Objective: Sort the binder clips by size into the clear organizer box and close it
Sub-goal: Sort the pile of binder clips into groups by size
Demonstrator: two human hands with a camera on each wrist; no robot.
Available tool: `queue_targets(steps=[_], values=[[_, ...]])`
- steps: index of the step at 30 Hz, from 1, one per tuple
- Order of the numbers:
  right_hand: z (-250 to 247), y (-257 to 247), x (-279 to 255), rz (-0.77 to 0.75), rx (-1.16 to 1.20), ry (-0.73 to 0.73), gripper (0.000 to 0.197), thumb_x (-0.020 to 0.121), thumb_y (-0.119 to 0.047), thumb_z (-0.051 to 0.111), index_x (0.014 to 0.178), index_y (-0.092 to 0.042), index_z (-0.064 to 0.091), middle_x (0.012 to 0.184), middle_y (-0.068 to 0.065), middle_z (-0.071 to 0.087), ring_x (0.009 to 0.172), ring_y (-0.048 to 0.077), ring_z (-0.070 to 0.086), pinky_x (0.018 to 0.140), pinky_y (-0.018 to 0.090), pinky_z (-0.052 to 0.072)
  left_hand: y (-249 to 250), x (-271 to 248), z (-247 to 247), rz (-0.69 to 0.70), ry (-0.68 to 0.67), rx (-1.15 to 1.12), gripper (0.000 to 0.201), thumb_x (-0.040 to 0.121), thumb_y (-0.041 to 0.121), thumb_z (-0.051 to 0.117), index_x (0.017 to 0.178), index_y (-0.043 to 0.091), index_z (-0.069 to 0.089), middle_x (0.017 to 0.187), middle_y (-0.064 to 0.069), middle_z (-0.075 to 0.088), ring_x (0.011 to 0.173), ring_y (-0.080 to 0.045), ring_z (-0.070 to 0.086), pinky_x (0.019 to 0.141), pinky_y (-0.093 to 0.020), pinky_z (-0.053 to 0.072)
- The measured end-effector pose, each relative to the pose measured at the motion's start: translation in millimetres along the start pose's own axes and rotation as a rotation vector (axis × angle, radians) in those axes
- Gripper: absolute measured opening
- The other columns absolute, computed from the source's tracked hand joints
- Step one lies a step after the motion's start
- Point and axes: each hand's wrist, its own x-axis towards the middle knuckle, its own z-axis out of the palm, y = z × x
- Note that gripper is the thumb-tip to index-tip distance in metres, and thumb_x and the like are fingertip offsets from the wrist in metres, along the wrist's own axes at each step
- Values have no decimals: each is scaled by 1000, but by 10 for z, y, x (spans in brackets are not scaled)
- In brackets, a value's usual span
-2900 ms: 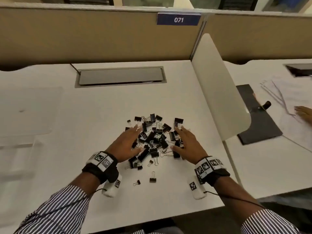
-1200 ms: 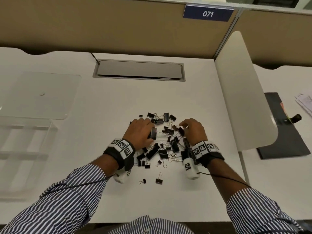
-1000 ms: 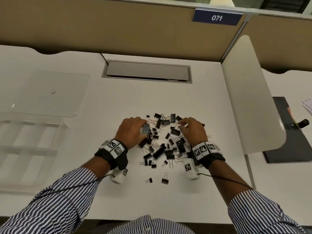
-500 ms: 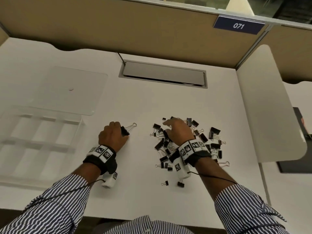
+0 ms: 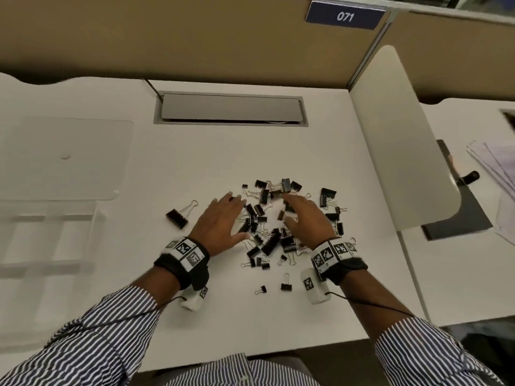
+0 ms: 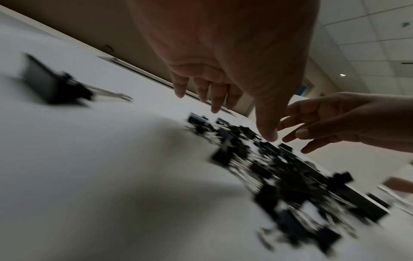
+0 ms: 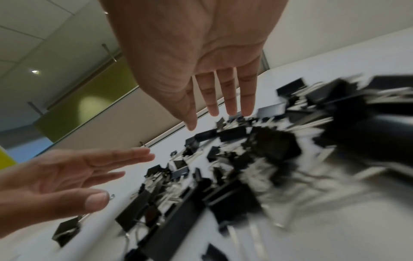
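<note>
1. Head view: left hand (image 5: 220,221) spread flat, fingers straight, holding nothing, at left edge of binder clip pile (image 5: 274,232).
2. Right hand (image 5: 305,218) likewise released, fingers extended over pile.
3. Single large binder clip (image 5: 178,217) just left of left hand; clear organizer box (image 5: 41,246) farther left, lid open.
4. Partition label (image 5: 345,15) reading "071".

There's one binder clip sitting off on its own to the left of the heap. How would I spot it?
Start at the white desk and find the heap of black binder clips under both hands. Left of the left hand lies a large binder clip, alone, between heap and clear organizer box, its wire handles pointing away.
</note>
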Motion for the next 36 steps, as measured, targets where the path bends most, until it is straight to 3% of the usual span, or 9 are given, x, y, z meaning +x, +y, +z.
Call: queue_targets(steps=[4, 7, 9, 12, 16, 21, 26, 31, 36], values=[[-65, 435, -362, 61, -16, 14, 56, 93, -25, 59, 145, -31, 39, 147, -1, 45, 131, 22, 44, 103, 38, 43, 405, 117, 123, 94, 35, -13, 70, 81, 46, 72, 140, 18, 48, 144, -5, 50, 140, -24, 37, 116, -43, 25], [-47, 696, -622, 86, -3, 34, 59, 90, -23, 61, 144, -33, 39, 147, -3, 43, 130, 21, 45, 101, 41, 47, 603, 156, 260, 136, 4, 54, 61, 78, 43, 76, 131, 18, 58, 131, -2, 61, 130, -24, 49, 110, -44, 32], [-49, 817, -760, 90, 19, 72, 58, 89, -20, 62, 142, -32, 42, 146, -4, 43, 129, 19, 44, 101, 37, 46, 666, 172, 335, 163, -26, 90, 67, 74, 45, 79, 132, 18, 58, 130, -1, 62, 129, -25, 49, 108, -44, 34], [-95, 941, -900, 114, 14, 131, 52, 90, -19, 62, 138, -32, 48, 136, -6, 52, 120, 18, 49, 91, 32, 48, 716, 192, 352, 207, -50, 131, 76, 70, 51, 80, 134, 20, 55, 129, 0, 59, 122, -23, 50, 106, -41, 36], [-110, 1049, -960, 92, -29, 40, 46, 90, -16, 61, 132, -32, 53, 126, -8, 58, 113, 17, 52, 78, 28, 46, 650, 203, 297, 270, -100, 150, 79, 66, 51, 83, 135, 26, 55, 124, 3, 59, 114, -19, 51, 100, -37, 39], [-74, 1032, -921, -14, -66, 13, 56, 84, -6, 64, 132, -32, 52, 132, -9, 55, 118, 16, 48, 82, 24, 38, 629, 265, 230, 318, -120, 220, 67, 66, 42, 86, 128, 34, 60, 114, 7, 64, 107, -16, 55, 98, -34, 41], [-6, 953, -855, -160, -184, -36, 63, 79, -19, 74, 136, -29, 50, 136, -4, 56, 125, 22, 47, 100, 39, 44, 729, 292, 206, 283, -92, 194, 59, 68, 48, 81, 123, 35, 61, 119, 7, 60, 112, -15, 52, 103, -38, 38], [51, 867, -795, -276, -243, -13, 56, 70, -15, 82, 122, -20, 63, 118, 0, 67, 109, 25, 58, 93, 40, 48, 848, 216, 191, 281, 43, 16, 52, 71, 37, 77, 118, 19, 63, 123, -4, 61, 116, -21, 54, 103, -46, 42], [-114, 914, -756, -259, -257, -24, 57, 71, -22, 78, 125, -23, 60, 118, -3, 65, 107, 22, 56, 90, 35, 44, 970, 256, 189, 239, 88, -61, 56, 75, 37, 79, 124, 18, 59, 118, 0, 66, 114, -14, 57, 117, -47, 26]])
